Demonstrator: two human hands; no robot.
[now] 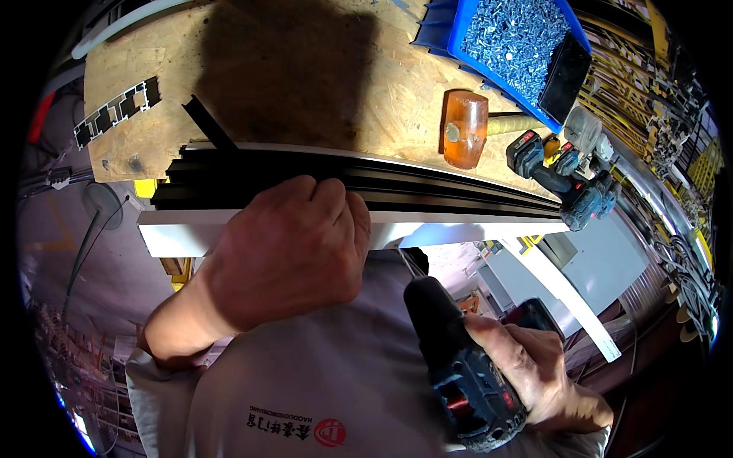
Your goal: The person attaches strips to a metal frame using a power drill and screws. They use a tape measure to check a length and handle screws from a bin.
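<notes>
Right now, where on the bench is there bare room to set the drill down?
Bare board lies mid-bench, between the short profile pieces at left and the mallet at right, behind the long black profile. The right end is crowded: screw bin, mallet, second drill. The left hand grips the profile; the right hand holds the drill.

A long metal profile lies across the near edge of a wooden workbench. The left hand rests on it near its middle. The right hand holds a cordless drill below the bench edge. Behind the profile lies a mallet, with a bin of screws farther back and a second drill to the right.
</notes>
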